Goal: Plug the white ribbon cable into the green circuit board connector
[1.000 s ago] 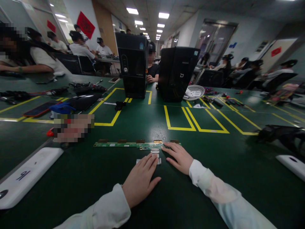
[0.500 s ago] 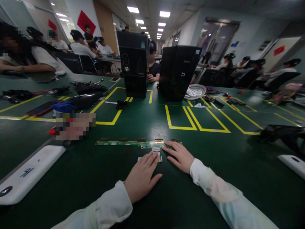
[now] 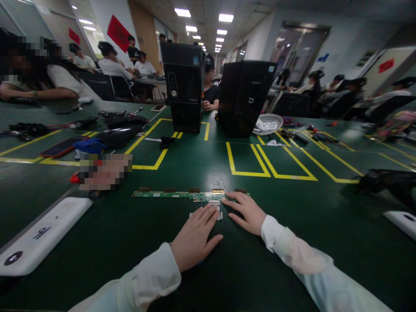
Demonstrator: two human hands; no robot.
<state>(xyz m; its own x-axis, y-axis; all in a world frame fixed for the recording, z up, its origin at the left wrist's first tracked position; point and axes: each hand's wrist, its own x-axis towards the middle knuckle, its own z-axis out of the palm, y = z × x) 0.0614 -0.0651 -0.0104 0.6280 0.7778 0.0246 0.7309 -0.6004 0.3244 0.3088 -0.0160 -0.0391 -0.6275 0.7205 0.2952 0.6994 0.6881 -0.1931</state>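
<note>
A long, narrow green circuit board (image 3: 162,194) lies across the green table, with several brownish-gold tabs along its far edge. My right hand (image 3: 246,211) rests with fingers spread, its fingertips on the board's right part. Just below the board's middle, my left hand (image 3: 198,234) lies palm down with the thumb stretched out to the right. Under its fingertips is a small whitish piece (image 3: 221,215), mostly covered, so its kind is hidden. A white connector (image 3: 213,203) shows at the board's near edge, just beyond those fingertips.
Two black computer towers (image 3: 183,86) stand ahead, with a co-worker seated behind them. A white basket (image 3: 269,124) sits to their right. At left lie a long white case (image 3: 45,234), cables (image 3: 29,130) and a blue item (image 3: 89,146). Yellow tape marks the table.
Both hands keep their places on the board and the whitish piece. The whole view has shifted very slightly.
</note>
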